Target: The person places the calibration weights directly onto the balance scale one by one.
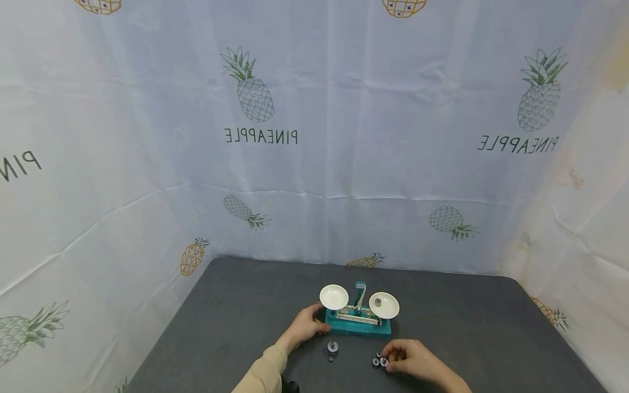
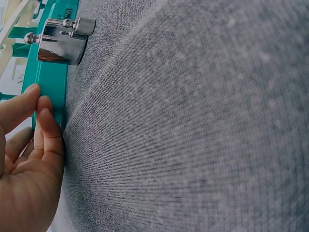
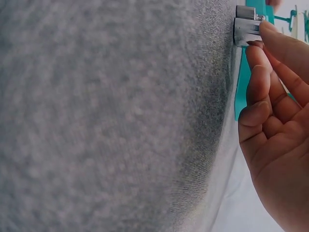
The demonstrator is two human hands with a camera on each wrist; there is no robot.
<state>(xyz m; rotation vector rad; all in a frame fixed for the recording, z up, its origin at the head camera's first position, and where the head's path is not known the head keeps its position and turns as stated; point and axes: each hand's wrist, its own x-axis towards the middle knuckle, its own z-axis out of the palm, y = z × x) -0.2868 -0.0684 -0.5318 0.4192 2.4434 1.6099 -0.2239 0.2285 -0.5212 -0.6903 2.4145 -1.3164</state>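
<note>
On the dark cloth table stands a balance scale [image 1: 361, 326] with a teal base and two white pans. The right pan [image 1: 391, 312] carries a metal weight [image 1: 378, 302]; the left pan [image 1: 334, 297] holds nothing. My left hand [image 1: 303, 326] grips the left end of the base, with its thumb at the front corner. In front of the base stands a larger shiny weight [image 2: 58, 46] beside a small one [image 2: 85, 26]. My right hand [image 1: 411, 358] pinches a small weight [image 1: 384, 362] between thumb and index finger. Two more small weights stand close by it.
The grey table [image 1: 236, 311] runs back to a white curtain [image 1: 324, 164] printed with pineapples, which also hangs along both sides. A black rounded object [image 1: 292, 387] shows at the bottom edge, near the left sleeve [image 1: 265, 371].
</note>
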